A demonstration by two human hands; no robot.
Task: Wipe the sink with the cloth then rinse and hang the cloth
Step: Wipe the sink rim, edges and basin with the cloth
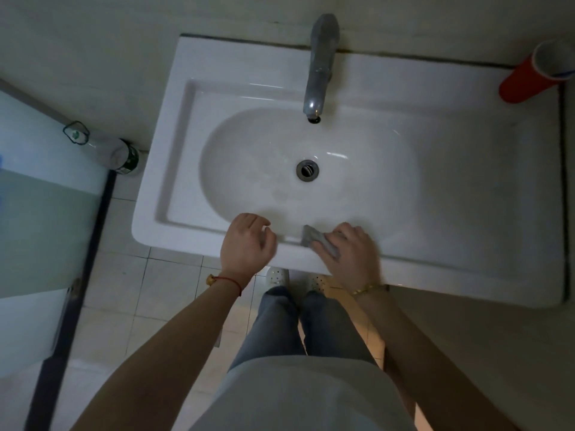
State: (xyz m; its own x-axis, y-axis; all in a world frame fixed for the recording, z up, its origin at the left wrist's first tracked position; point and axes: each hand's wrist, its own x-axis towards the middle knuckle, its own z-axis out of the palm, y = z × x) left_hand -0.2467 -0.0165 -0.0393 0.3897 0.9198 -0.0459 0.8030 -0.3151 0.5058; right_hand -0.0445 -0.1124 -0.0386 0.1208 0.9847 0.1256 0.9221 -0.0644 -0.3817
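Note:
The white sink (pixel 466 169) fills the middle of the head view, with an oval basin, a dark drain (pixel 307 170) and a grey tap (pixel 320 66) at the back. A small folded grey cloth (pixel 315 239) lies on the sink's front rim. My right hand (pixel 351 253) holds the cloth against the rim, fingers over it. My left hand (pixel 247 244) hovers at the front rim just left of the cloth, fingers loosely curled, holding nothing.
A red cup (pixel 535 73) stands at the sink's back right corner. A clear bottle with a green label (pixel 105 147) stands on the floor left of the sink. A frosted glass door (pixel 37 213) borders the left side. Tiled floor lies below.

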